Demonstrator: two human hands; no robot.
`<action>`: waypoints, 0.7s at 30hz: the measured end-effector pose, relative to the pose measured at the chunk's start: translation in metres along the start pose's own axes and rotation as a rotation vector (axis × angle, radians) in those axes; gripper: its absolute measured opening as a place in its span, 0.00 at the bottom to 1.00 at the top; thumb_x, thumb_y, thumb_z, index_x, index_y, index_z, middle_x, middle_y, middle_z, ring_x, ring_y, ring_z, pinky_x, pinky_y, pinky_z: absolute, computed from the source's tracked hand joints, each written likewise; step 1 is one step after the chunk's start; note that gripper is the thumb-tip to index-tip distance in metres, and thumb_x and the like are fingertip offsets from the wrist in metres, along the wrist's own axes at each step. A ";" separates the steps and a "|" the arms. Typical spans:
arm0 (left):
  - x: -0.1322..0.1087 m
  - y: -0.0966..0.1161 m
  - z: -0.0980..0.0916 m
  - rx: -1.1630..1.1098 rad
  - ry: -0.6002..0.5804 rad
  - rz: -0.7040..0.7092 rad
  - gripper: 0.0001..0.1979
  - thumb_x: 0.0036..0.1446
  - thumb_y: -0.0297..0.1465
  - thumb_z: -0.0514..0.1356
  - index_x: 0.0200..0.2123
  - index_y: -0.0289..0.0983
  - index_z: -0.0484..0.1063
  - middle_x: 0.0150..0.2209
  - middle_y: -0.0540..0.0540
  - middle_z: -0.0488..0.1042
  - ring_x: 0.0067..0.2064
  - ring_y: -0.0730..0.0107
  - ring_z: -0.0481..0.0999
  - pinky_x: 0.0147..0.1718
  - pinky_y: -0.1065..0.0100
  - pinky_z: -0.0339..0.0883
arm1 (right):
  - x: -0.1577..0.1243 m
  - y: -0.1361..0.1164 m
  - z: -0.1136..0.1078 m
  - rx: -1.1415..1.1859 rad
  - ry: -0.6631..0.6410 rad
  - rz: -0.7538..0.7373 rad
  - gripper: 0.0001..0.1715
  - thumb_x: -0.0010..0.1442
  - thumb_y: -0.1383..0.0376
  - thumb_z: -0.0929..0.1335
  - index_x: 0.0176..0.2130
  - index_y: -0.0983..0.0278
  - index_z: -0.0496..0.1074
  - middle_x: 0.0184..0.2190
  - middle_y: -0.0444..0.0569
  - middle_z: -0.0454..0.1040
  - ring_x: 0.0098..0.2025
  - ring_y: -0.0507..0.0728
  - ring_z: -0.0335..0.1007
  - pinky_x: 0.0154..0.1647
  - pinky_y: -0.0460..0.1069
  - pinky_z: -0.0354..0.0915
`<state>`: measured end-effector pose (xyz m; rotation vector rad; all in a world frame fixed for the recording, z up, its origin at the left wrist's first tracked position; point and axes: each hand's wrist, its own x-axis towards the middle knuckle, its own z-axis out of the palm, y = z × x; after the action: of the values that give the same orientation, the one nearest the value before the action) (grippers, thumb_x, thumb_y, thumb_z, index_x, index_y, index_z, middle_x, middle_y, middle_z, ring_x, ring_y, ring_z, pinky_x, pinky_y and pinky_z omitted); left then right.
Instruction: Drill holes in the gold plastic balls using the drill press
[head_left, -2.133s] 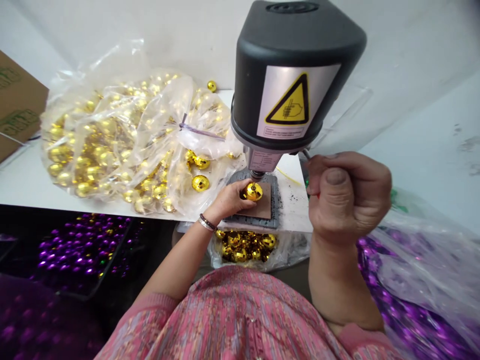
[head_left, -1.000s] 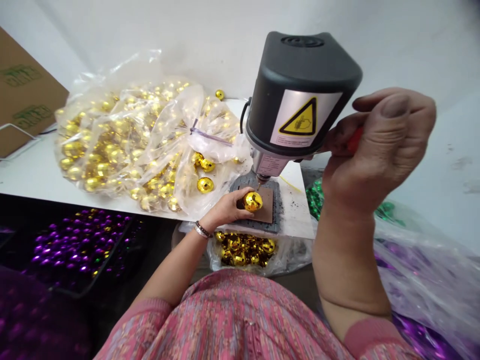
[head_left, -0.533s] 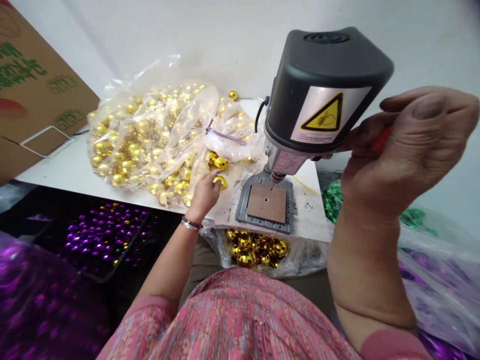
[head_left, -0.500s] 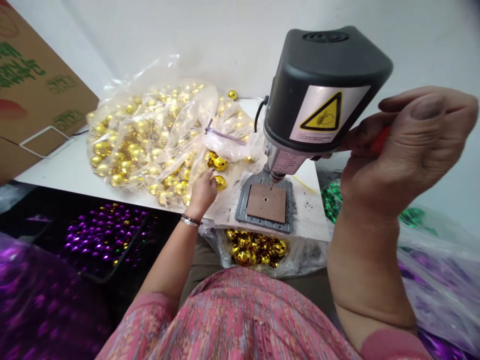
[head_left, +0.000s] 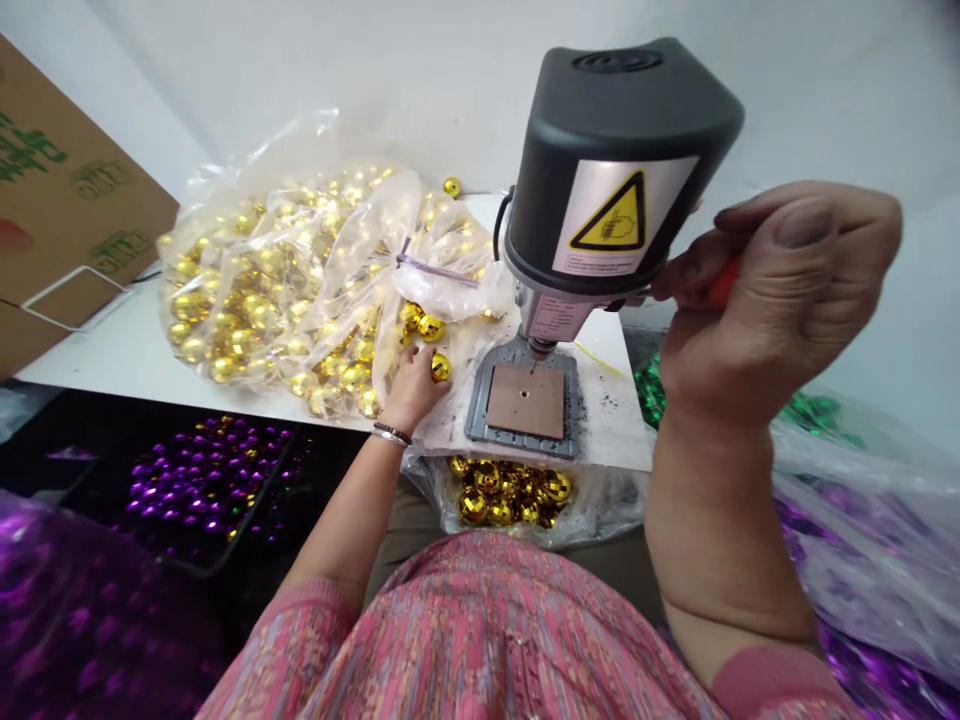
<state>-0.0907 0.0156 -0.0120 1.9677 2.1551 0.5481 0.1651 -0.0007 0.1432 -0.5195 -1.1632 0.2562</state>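
My left hand [head_left: 416,384] is at the mouth of a clear plastic bag [head_left: 300,260] full of shiny gold balls. Its fingers are closed around one mirrored gold ball [head_left: 441,367], and other gold balls [head_left: 430,327] lie just behind it. My right hand [head_left: 795,280] is raised at the side of a black bench drill press [head_left: 600,180], wrapped around its red handle [head_left: 724,285]. Below the drill bit [head_left: 533,366], a brown square plate [head_left: 517,415] with a small hole rests on the grey base [head_left: 480,415].
An open bag of gold balls [head_left: 510,490] sits below the table's front edge. Purple balls [head_left: 202,480] fill a dark container at lower left. A cardboard box [head_left: 67,230] stands at far left. Bags of green [head_left: 817,415] and purple items [head_left: 847,560] lie at right.
My left hand has closed on a gold ball beside the bag. My right hand stays on the drill press handle. The view has shifted slightly.
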 end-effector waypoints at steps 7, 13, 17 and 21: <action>-0.015 0.026 -0.026 -0.867 -0.237 0.091 0.32 0.57 0.40 0.64 0.62 0.40 0.61 0.43 0.45 0.76 0.41 0.63 0.78 0.41 0.61 0.75 | 0.002 0.006 -0.004 -0.072 -0.036 -0.037 0.17 0.68 0.54 0.64 0.36 0.64 0.70 0.22 0.35 0.62 0.22 0.40 0.60 0.26 0.40 0.57; -0.030 0.049 -0.011 -1.560 -0.673 -0.209 0.31 0.50 0.49 0.67 0.53 0.41 0.65 0.38 0.47 0.75 0.28 0.74 0.71 0.25 0.72 0.62 | 0.033 0.014 0.004 -0.058 -0.034 -0.001 0.19 0.63 0.53 0.68 0.31 0.66 0.68 0.22 0.36 0.66 0.24 0.40 0.62 0.26 0.40 0.56; -0.033 0.057 0.000 -1.623 -0.662 -0.255 0.36 0.44 0.49 0.72 0.53 0.42 0.66 0.38 0.48 0.74 0.29 0.76 0.69 0.25 0.73 0.59 | 0.055 0.026 0.012 -0.045 -0.020 0.089 0.27 0.55 0.44 0.69 0.27 0.64 0.63 0.18 0.35 0.61 0.19 0.42 0.57 0.20 0.43 0.53; -0.030 0.064 -0.002 -1.524 -0.647 -0.187 0.40 0.39 0.40 0.77 0.54 0.41 0.65 0.37 0.52 0.72 0.29 0.79 0.69 0.25 0.75 0.59 | 0.060 0.034 0.018 -0.048 0.024 0.054 0.30 0.53 0.39 0.67 0.25 0.62 0.62 0.16 0.34 0.58 0.19 0.42 0.54 0.20 0.44 0.53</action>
<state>-0.0292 -0.0101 0.0100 0.8344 0.8640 0.9168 0.1742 0.0605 0.1794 -0.5958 -1.1351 0.2686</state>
